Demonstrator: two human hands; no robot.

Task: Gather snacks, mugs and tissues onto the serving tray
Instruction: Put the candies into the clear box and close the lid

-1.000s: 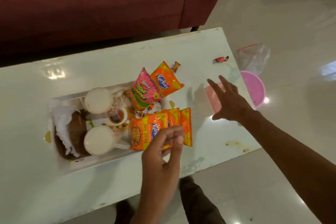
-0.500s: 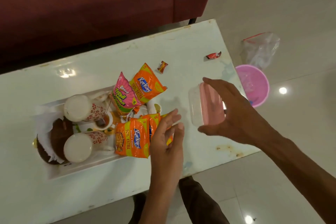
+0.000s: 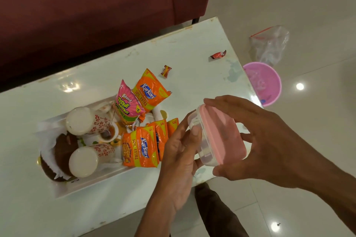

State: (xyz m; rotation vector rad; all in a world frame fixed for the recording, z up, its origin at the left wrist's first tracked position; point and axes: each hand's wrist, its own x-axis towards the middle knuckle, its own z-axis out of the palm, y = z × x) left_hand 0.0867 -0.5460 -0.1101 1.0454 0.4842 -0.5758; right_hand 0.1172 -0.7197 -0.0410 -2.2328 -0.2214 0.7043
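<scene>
A white serving tray [image 3: 86, 188] on the white table holds two floral mugs [image 3: 84, 120] [image 3: 88, 159] lying on their sides, white tissues [image 3: 46, 152] around a brown bowl [image 3: 63, 148], and snack packets: orange ones [image 3: 139, 147] [image 3: 150, 91] and a pink one [image 3: 126, 105]. My right hand [image 3: 265, 140] holds a small clear box with a pink lid [image 3: 221, 136] above the table's near right part. My left hand [image 3: 179, 156] touches the box's left end with thumb and fingers.
Two small red candies [image 3: 166, 71] [image 3: 218, 55] lie on the table [image 3: 183, 54] beyond the tray. A pink bowl [image 3: 264, 82] and a clear plastic bag [image 3: 269, 44] sit on the tiled floor at right. A dark red sofa [image 3: 96, 5] stands behind the table.
My right hand picked the pink-lidded box up off the table and brought it toward me. My left hand left the orange packets and came onto the box.
</scene>
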